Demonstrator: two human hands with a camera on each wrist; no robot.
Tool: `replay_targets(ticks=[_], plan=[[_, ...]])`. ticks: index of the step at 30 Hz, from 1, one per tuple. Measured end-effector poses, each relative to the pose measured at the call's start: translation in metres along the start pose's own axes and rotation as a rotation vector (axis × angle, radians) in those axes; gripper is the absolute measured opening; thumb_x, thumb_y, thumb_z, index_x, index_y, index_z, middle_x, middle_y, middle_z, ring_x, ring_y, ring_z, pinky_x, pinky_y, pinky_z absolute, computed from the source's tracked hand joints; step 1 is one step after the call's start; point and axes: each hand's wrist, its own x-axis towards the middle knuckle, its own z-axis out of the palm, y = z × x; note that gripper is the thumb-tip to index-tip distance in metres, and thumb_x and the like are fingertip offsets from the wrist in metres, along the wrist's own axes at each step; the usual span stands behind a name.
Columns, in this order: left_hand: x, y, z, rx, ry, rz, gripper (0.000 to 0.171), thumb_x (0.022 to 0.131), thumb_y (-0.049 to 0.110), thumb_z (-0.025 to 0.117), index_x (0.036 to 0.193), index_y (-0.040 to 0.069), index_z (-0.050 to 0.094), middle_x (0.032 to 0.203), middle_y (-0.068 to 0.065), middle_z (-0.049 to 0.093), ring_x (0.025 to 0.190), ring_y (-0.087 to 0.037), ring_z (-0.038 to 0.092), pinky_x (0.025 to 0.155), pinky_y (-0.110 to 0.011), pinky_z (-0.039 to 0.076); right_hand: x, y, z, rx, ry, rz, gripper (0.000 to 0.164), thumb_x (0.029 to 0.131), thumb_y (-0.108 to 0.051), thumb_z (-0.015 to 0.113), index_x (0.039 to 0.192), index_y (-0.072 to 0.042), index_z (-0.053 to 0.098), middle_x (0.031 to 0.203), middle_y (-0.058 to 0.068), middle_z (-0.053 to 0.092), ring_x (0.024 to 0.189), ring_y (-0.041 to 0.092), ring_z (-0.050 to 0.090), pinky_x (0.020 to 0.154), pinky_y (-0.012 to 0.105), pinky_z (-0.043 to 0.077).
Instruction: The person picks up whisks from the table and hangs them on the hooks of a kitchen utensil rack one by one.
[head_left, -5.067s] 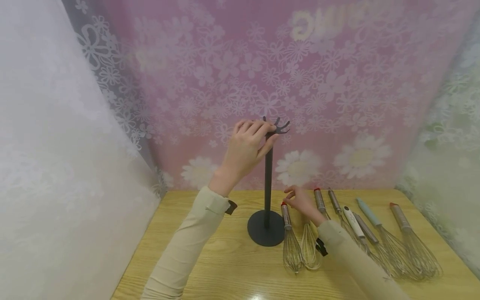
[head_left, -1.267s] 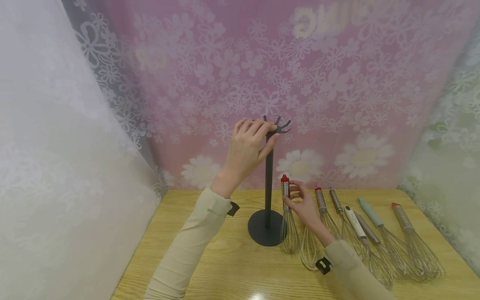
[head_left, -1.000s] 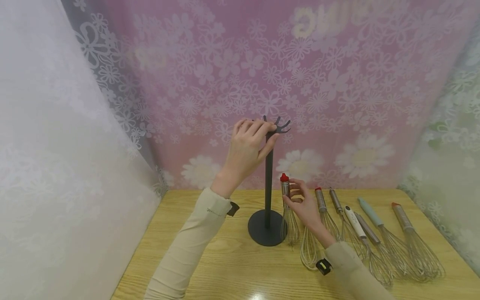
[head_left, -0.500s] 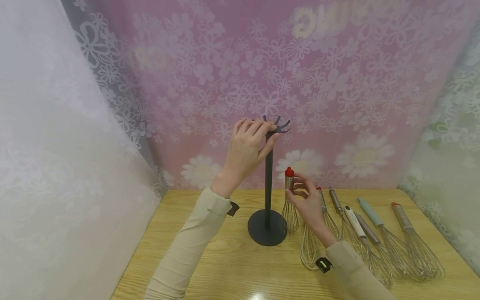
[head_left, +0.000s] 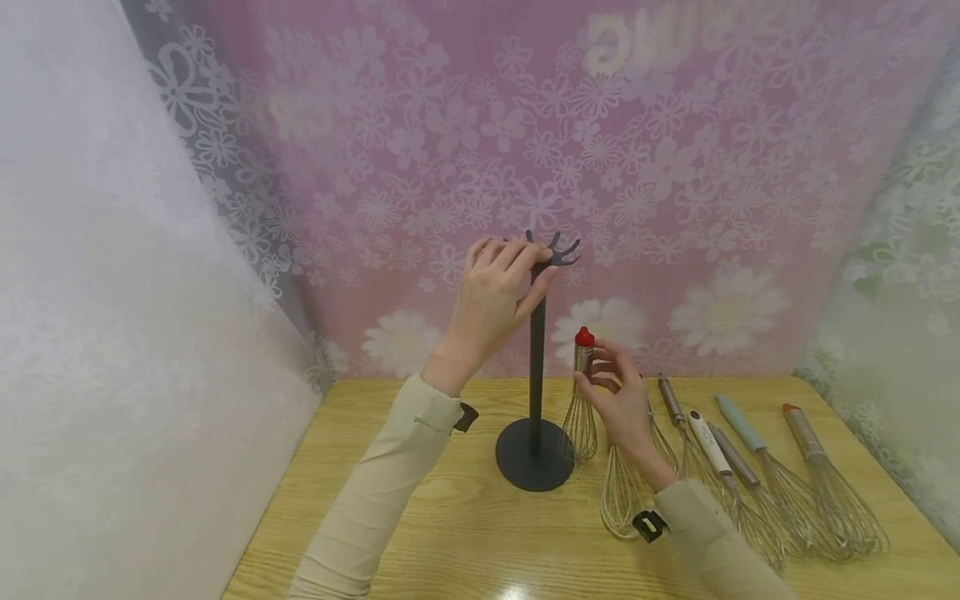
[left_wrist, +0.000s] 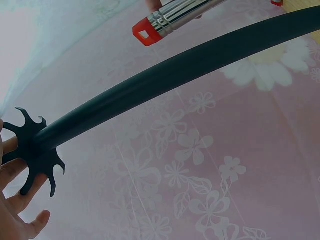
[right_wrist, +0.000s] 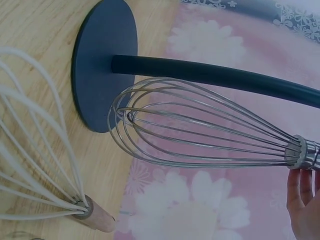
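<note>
A black stand (head_left: 536, 367) with a round base and a crown of curved hooks (left_wrist: 37, 155) stands upright on the table. My left hand (head_left: 491, 287) holds it at the top, fingers bent over the hooks. My right hand (head_left: 618, 392) grips a whisk (head_left: 581, 408) by its steel handle, just right of the pole. The whisk is upright, its red end cap (left_wrist: 146, 32) on top, with a loop hole through it. Its wire balloon (right_wrist: 195, 125) hangs above the table, overlapping the stand's base (right_wrist: 105, 65) in the right wrist view.
Below my right hand lies a pale-wired whisk (head_left: 618, 500) with a wooden handle (right_wrist: 95, 215). Several more whisks, among them a white-handled one (head_left: 708, 442) and a light blue one (head_left: 738, 421), lie on the wooden table (head_left: 442, 517). A pink floral curtain (head_left: 420, 167) hangs behind.
My right hand reached the red-capped whisk lying beside the stand, gripped it, stood it up and lifted it, lately drifting up and slightly right. My left hand stays at the stand's top.
</note>
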Motion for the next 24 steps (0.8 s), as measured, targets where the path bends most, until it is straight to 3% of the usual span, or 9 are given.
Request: replay_targets(ticks=[14, 24], plan=[[0.001, 0.001, -0.002, 0.008, -0.014, -0.007, 0.021, 0.102, 0.030, 0.062, 0.113, 0.014, 0.071, 0.107, -0.001, 0.070, 0.102, -0.023, 0.061, 0.109, -0.047, 0.039, 0.010, -0.009, -0.005, 0.054, 0.015, -0.097, 0.052, 0.087, 0.016, 0.069, 0.136, 0.011, 0.052, 0.116, 0.017, 0.059, 0.093, 0.009, 0.061, 0.079, 0.015, 0.054], [0.001, 0.002, -0.002, 0.020, -0.016, 0.000, 0.023, 0.103, 0.032, 0.061, 0.113, 0.014, 0.071, 0.109, -0.001, 0.071, 0.104, -0.023, 0.061, 0.109, -0.048, 0.039, 0.018, -0.022, -0.006, 0.051, 0.034, -0.125, 0.052, 0.087, 0.015, 0.070, 0.136, 0.010, 0.053, 0.114, 0.009, 0.060, 0.093, 0.011, 0.060, 0.081, 0.014, 0.053]])
